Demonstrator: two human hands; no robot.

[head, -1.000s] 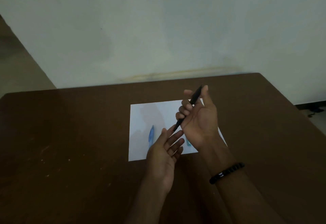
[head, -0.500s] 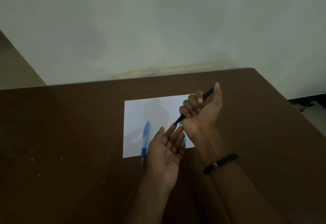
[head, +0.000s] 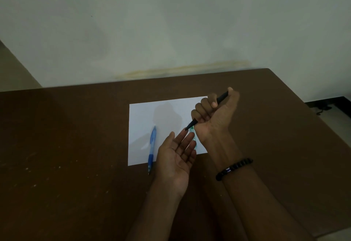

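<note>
While the right hand grips the black pen in a fist, its tip, aimed toward 8 o'clock, could jab the open, empty left hand if it slips.

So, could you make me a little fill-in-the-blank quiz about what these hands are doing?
1. The right hand grips the black pen; the open left hand has its palm facing ___.
2. The blue pen lies partly on the white ___.
3. A beaded bracelet circles the ___ wrist.

Missing words: up; paper; right.
</note>
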